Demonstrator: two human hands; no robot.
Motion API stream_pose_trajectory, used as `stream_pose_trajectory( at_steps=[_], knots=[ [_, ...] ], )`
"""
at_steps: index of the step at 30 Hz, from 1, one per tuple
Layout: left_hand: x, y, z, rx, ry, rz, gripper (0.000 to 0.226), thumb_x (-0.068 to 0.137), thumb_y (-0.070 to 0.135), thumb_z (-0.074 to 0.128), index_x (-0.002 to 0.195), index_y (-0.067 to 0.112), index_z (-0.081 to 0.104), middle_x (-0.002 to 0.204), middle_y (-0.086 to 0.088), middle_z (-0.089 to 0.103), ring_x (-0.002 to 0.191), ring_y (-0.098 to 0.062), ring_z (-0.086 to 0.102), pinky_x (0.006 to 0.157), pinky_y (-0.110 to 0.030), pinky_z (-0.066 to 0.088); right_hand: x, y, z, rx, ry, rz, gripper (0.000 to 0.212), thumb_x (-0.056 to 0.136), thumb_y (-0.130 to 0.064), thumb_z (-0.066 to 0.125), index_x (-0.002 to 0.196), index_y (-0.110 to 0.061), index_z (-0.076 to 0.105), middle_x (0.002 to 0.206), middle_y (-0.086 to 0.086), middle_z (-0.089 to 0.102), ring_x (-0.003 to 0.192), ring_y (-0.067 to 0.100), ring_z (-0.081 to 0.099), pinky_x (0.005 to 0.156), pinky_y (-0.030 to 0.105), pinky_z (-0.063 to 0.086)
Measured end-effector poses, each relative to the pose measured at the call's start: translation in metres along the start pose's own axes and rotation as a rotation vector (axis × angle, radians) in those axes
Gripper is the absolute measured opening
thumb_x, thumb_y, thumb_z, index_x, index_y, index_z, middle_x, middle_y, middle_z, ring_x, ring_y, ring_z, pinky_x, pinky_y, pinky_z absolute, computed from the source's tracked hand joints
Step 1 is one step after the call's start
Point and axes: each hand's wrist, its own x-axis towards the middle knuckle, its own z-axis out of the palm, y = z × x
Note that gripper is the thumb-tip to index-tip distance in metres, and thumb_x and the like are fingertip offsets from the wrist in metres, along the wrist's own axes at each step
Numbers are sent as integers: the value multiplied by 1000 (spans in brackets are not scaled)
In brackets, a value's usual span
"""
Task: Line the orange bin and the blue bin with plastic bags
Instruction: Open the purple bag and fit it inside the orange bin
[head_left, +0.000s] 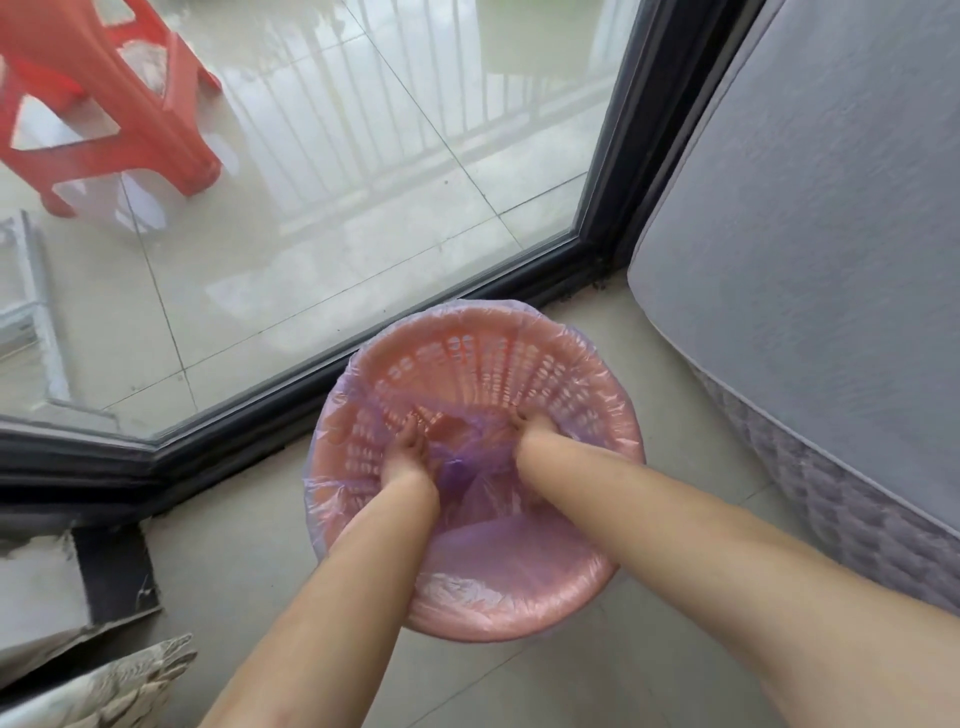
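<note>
Plastic bag (483, 551), thin and purple, is stretched over the rim of the orange bin (467, 353) and sags inside it. Both hands reach down into the bin. The left hand (408, 452) presses the film toward the bottom with its fingers straight and together. The right hand (535, 431) is buried in bunched plastic, so I cannot tell how its fingers lie. Just beyond the fingertips runs a dark door frame (291, 395). A grey quilted mattress (805, 260) stands right of the right hand, and a red stool (119, 104) sits far beyond the left, behind glass.

Bare forearms (332, 582), bare left grip (408, 452), right grip (530, 428)
</note>
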Motion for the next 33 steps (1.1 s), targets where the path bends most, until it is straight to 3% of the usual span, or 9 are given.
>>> stream_pose_trajectory(
  at_steps=[4,7,10,14,18,24,28,30,33],
  knots=[
    [7,2,0,-110,66,-53,55,106,37,16,156,15,6,164,-9,1,150,-29,-3,117,-49,-5,10,-21,0,-202,47,-122,62,90,-60,45,137,-20,53,139,10,47,127,27,46,98,38,44],
    [19,9,5,-82,-18,-147,59,105,41,17,156,13,4,163,-2,10,150,-28,-3,118,-43,-4,18,-16,2,-289,39,-61,69,93,-58,41,151,-23,29,157,9,23,142,30,24,109,42,30],
    [8,-7,14,-130,-188,-474,74,100,58,5,152,8,-11,140,35,43,150,-26,-5,113,-26,-18,23,-14,9,-248,-69,42,63,100,-49,33,156,-27,14,163,5,11,150,28,7,118,41,12],
    [15,19,10,-142,71,-32,60,104,42,24,156,19,6,163,-10,3,149,-36,-5,117,-51,-6,0,-31,-4,-143,-27,-54,60,90,-54,51,141,-23,47,147,5,43,135,29,35,107,40,33],
    [-3,13,3,-206,89,-98,58,103,41,26,155,18,15,162,-8,15,148,-38,2,117,-50,4,-34,-47,-19,-98,45,-79,46,98,-45,42,132,-19,57,139,7,54,129,28,48,104,40,37],
    [-25,0,-5,-475,150,-89,50,99,31,33,145,12,39,151,-12,40,143,-39,22,116,-51,16,-46,-53,-8,267,-469,-19,68,99,-56,24,139,-8,50,144,14,50,130,34,47,110,46,35],
    [-55,-10,-19,-673,377,-74,46,95,40,42,134,15,51,137,-11,54,129,-31,44,111,-47,25,-67,-38,-17,130,-113,-28,63,100,-54,26,134,-10,56,140,13,54,131,31,48,107,43,34],
    [-68,-9,-20,-638,385,-118,54,96,48,37,139,16,45,143,-16,47,137,-35,34,114,-57,12,-75,-33,-22,7,78,-49,56,101,-50,29,131,-13,58,137,12,57,130,29,48,109,42,29],
    [-72,-9,-11,-585,224,-224,57,99,41,24,150,17,33,157,-20,25,147,-42,5,112,-64,-7,-69,-24,-21,-280,100,7,51,100,-43,32,139,-18,52,144,11,50,137,32,35,114,48,17]
  ],
)
